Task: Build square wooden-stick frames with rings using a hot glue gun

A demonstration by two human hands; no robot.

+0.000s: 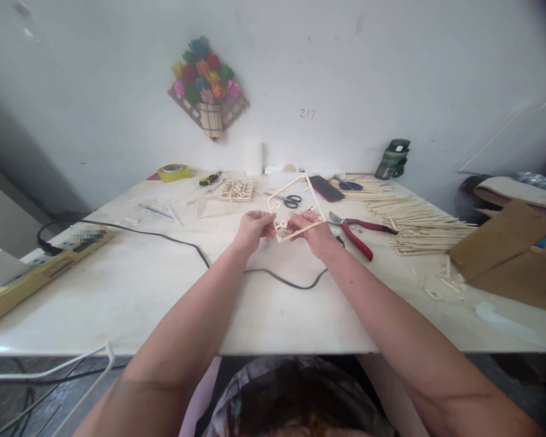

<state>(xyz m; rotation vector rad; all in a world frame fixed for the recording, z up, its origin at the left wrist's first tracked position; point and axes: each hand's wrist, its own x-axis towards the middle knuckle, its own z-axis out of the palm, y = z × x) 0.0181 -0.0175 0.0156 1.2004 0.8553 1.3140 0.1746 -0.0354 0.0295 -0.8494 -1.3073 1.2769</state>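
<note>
A rectangular frame of thin pale wooden sticks (317, 198) is held up over the table, tilted, between both hands. My left hand (256, 229) pinches it at the near left corner. Along its near right side, my right hand (310, 227) has its fingers closed on the frame. Small square wooden pieces (276, 206) show inside the frame's left side; whether they are all joined to it I cannot tell. Behind the frame lie dark-handled scissors (293, 201). Just right of my right hand rest red-handled pliers (358, 241).
Many thin wooden sticks (418, 221) are spread at the right, beside a cardboard box (512, 255). A finished lattice piece (236, 190) lies at the back. A black cable (164, 234) crosses from the yellow power strip (50, 270). A green bottle (392, 159) stands far right.
</note>
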